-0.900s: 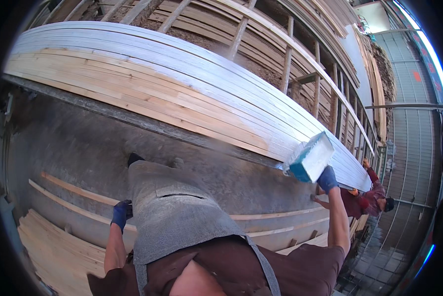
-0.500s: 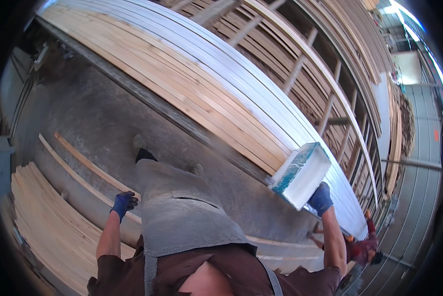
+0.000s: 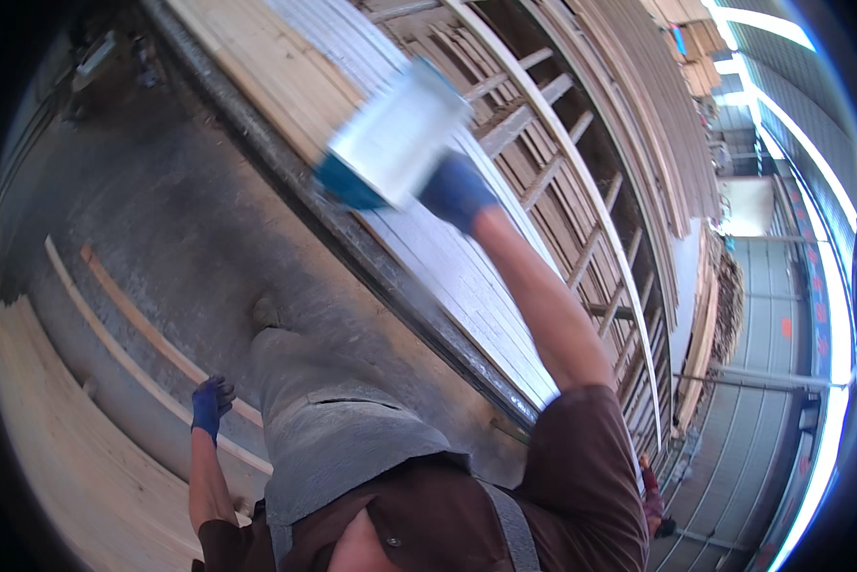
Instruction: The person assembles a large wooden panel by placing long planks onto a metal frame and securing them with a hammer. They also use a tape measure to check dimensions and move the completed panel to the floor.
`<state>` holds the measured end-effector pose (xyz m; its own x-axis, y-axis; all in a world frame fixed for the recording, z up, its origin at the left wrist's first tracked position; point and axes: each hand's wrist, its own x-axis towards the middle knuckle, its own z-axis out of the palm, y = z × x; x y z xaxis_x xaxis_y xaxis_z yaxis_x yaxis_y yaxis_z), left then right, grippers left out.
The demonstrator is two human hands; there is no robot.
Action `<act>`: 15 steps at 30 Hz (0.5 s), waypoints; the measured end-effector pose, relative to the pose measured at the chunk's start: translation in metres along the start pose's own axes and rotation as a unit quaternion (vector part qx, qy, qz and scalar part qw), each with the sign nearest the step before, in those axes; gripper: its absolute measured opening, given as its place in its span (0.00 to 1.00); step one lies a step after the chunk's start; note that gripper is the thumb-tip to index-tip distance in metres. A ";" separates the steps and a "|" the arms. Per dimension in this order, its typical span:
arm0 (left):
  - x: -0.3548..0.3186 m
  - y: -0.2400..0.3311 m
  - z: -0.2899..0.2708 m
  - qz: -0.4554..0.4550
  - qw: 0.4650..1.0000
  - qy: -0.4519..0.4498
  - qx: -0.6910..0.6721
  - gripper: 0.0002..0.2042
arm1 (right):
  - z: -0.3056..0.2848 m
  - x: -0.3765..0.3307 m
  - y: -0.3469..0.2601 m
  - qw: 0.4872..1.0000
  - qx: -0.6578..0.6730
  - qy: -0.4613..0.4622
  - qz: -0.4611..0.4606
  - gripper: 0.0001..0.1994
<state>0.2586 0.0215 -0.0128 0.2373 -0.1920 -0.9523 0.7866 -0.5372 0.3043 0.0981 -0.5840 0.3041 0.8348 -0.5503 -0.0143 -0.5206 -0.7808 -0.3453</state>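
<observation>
Wood everywhere here, so left to right: planks (image 3: pixel 56 448) lie flat on the ground at the far left, with a couple of loose strips (image 3: pixel 142 334) on the concrete floor (image 3: pixel 161 191) beside them. Our left hand (image 3: pixel 211 405), in a blue glove, hangs down near the apron (image 3: pixel 342 448), holding nothing, fingers loosely curled with gaps between them.

Up top, our right hand (image 3: pixel 457 191), also gloved, is raised with its fingers clamped on the end of a white block (image 3: pixel 395 133) with a blue-green end. It's blurred, so we can't say exactly what it is. It's held in the air over the long board stack (image 3: pixel 285 76); we can't tell if it touches the boards.

The block's long axis runs from lower left to upper right, its blue-green end pointing down-left, toward the stack's edge. The stack runs on down to the right, with racks (image 3: pixel 581 191) behind it.

What could go wrong, in our view: the grip is only at one end, so a swing could twist the block loose, or it could catch the stack's edge.
</observation>
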 end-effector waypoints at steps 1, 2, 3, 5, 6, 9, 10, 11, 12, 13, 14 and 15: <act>0.022 -0.008 -0.018 -0.007 1.000 -0.013 0.001 0.16 | 0.006 0.041 -0.024 1.000 0.013 0.007 -0.001 0.11; 0.040 -0.006 -0.023 -0.011 1.000 -0.028 0.003 0.16 | 0.008 0.076 -0.044 1.000 -0.007 -0.010 -0.004 0.11; 0.044 0.006 -0.017 -0.021 0.999 -0.013 0.035 0.16 | 0.012 0.097 -0.069 1.000 -0.016 -0.008 0.003 0.12; 0.033 0.043 -0.005 -0.035 0.996 -0.002 0.083 0.16 | 0.000 0.111 -0.099 0.999 -0.008 -0.007 0.037 0.12; 0.028 0.061 -0.002 -0.011 0.996 -0.017 0.091 0.16 | 0.000 0.103 -0.106 0.998 0.017 -0.017 0.061 0.12; 0.008 0.111 0.013 0.056 0.991 -0.058 0.105 0.17 | -0.010 0.028 -0.055 0.994 -0.046 -0.055 0.076 0.12; 0.005 0.120 0.008 0.054 0.993 -0.044 0.098 0.17 | -0.023 -0.001 -0.058 0.988 -0.050 -0.068 0.126 0.11; 0.004 0.129 0.011 0.052 0.993 -0.043 0.101 0.17 | -0.023 -0.049 -0.024 0.978 -0.156 -0.115 0.076 0.09; 0.003 0.133 0.011 0.046 0.993 -0.038 0.101 0.17 | -0.029 -0.096 -0.009 0.938 -0.288 -0.188 0.046 0.07; 0.006 0.138 0.008 0.024 0.994 -0.035 0.105 0.17 | -0.035 -0.154 0.010 0.959 -0.244 -0.122 0.077 0.07; 0.014 0.141 0.003 0.004 0.994 -0.029 0.106 0.17 | -0.040 -0.213 0.030 0.975 -0.189 -0.050 0.102 0.09; 0.020 0.138 0.003 -0.020 0.994 -0.025 0.109 0.17 | -0.046 -0.275 0.048 0.983 -0.132 0.023 0.122 0.11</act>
<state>0.3706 -0.0586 0.0103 0.1764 -0.2049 -0.9628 0.6514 -0.7090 0.2702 -0.1648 -0.4839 0.3343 0.6738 -0.7386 -0.0208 -0.7375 -0.6705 -0.0811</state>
